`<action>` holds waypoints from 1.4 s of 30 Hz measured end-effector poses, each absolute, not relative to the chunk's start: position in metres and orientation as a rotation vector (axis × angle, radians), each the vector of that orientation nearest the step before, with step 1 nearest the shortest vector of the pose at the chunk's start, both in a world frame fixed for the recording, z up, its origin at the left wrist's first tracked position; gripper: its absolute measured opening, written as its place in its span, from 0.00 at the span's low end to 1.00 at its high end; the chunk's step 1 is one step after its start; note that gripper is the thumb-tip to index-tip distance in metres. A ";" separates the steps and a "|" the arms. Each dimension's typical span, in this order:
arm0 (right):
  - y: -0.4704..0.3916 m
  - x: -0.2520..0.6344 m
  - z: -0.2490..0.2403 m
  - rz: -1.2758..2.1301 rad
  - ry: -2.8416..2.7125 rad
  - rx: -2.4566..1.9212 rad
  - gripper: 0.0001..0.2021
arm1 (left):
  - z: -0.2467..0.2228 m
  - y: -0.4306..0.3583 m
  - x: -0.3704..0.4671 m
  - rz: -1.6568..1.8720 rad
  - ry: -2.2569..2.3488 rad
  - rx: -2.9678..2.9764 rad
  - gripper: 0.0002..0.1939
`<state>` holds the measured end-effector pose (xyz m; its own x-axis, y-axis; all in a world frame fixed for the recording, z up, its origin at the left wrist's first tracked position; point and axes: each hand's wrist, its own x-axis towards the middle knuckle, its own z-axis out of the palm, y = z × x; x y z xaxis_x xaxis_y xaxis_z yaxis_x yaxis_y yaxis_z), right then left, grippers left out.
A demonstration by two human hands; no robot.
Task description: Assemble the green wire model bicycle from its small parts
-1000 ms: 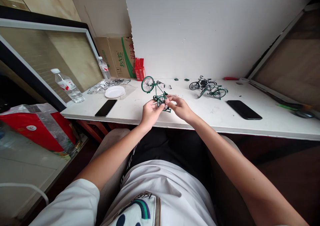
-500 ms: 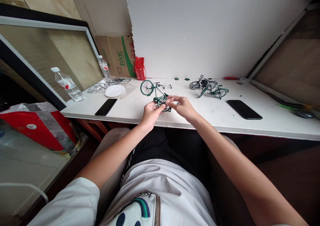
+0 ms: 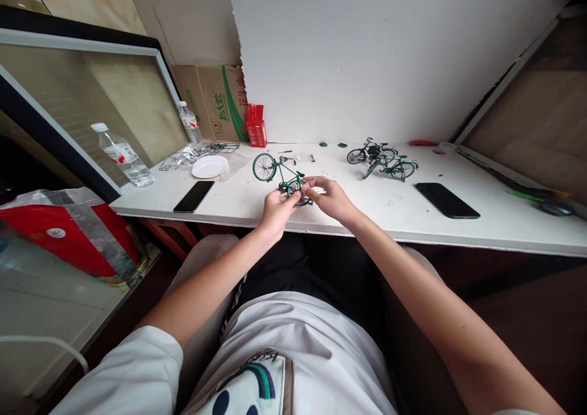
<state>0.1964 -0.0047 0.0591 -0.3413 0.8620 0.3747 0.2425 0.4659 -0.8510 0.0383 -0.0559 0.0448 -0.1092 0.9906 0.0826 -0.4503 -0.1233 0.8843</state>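
A small green model bicycle (image 3: 288, 173) is held between my hands above the front edge of the white table (image 3: 238, 210). Its front wheel points away to the upper left, and the rear wheel lies between my fingers. My left hand (image 3: 277, 209) grips the rear part from the left with thumb and fingers closed. From the right, my right hand (image 3: 331, 196) pinches at the same rear wheel; its fingertips partly cover the wheel and hide any small part there. Further right, a green model bicycle (image 3: 398, 168) and a black model bicycle (image 3: 367, 152) stand close together.
Two phones, one on the left (image 3: 194, 196) and one on the right (image 3: 447, 200), lie near the front edge. A white plate (image 3: 210, 167), grey part frames (image 3: 188, 155), water bottles (image 3: 123, 155) and a red box (image 3: 256, 125) occupy the left side. Small green pieces (image 3: 323, 144) lie by the wall.
The front end of the held model bicycle has swung slightly left and down. Both hands keep their hold at the rear wheel with little movement.
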 end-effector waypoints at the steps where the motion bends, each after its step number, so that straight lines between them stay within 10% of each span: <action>1: -0.005 0.196 0.059 0.865 -1.845 -0.944 0.23 | 0.044 -0.056 0.038 1.536 0.853 0.875 0.16; 20: -0.011 0.199 0.056 0.202 -2.095 -0.800 0.11 | 0.042 -0.056 0.042 1.478 0.811 0.740 0.11; 42: -0.002 0.207 0.061 0.839 -1.909 -0.830 0.23 | 0.038 -0.057 0.043 1.551 0.870 0.896 0.22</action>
